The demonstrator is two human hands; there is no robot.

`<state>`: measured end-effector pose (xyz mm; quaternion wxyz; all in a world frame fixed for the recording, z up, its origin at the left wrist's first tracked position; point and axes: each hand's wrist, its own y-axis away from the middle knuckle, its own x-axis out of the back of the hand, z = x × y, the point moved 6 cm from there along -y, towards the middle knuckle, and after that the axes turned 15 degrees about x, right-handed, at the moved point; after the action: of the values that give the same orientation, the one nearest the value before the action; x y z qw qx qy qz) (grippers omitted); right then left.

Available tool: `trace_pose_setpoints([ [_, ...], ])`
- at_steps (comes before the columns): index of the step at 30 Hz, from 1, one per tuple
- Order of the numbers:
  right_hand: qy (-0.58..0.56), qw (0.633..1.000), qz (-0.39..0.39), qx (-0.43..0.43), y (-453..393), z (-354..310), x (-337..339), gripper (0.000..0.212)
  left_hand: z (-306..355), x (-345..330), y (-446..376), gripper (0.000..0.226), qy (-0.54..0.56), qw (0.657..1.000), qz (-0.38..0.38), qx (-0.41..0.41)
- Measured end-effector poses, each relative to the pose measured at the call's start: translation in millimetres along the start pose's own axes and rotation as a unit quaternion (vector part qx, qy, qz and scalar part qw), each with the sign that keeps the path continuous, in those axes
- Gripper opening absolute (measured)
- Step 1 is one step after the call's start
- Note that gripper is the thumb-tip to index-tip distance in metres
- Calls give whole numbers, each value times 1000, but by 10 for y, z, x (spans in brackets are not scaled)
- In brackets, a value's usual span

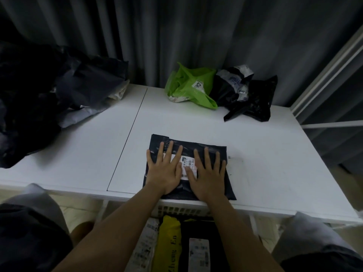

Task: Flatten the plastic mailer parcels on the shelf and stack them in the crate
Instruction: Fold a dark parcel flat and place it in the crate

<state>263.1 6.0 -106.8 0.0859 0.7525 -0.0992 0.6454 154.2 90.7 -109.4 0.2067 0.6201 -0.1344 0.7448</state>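
1. Setting: a dim room hung with grey curtains [176, 36]; a white shelf [265, 154] spans the view, its front edge nearest the viewer.
2. Work piece: a black mailer [196, 143] lies flat near the front edge of the shelf, right of the seam in the shelf top, with its white shipping label [188, 165] facing up. It sits this close so that both arms can bear down on it and so that it can be slid straight off into the crate below.
3. Left hand [167, 171]: palm down on the left half of the mailer, fingers straight and spread, grasping nothing; the spread shares the pressure that drives air out.
4. Right hand [209, 173]: likewise flat and splayed on the right half, thumb on the label, holding nothing.
5. Waiting parcels: a green mailer [189, 85] and a crumpled black mailer [247, 97] rest at the back edge, touching each other; a dark heap of bags [39, 95] covers the left end.
6. Destination: a white crate [176, 210] stands under the front edge, holding what appears to be a yellow parcel [169, 246] among other labelled ones, though the light is poor.
7. Judgement: flattening is in hand; transfer to the crate is not yet done.
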Motion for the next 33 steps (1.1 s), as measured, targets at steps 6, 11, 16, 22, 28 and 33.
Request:
trace_pose_setpoints([
  [6, -1, 1000, 12, -11, 7, 14, -10, 91, 19, 24, -5, 72, -4, 1000, 3, 5],
  [11, -2, 1000, -7, -17, -5, 13, -20, 77, 248, 158, -19, 76, -28, 999, 24, -28],
  [16, -11, 1000, 0, -19, -9, 32, -51, 70, 394, 83, -134, 72, -91, 992, 13, -86],
  [22, -6, 999, 39, -10, -23, 35, -76, 63, 327, 15, -148, 56, -82, 995, 2, -54],
  [28, 13, 1000, 14, 3, -88, 68, -12, 68, 305, -57, -187, 68, -68, 997, -9, -45],
  [33, 17, 999, 45, 15, -153, 107, 26, 63, 294, -61, -186, 67, -64, 997, -2, -43],
])
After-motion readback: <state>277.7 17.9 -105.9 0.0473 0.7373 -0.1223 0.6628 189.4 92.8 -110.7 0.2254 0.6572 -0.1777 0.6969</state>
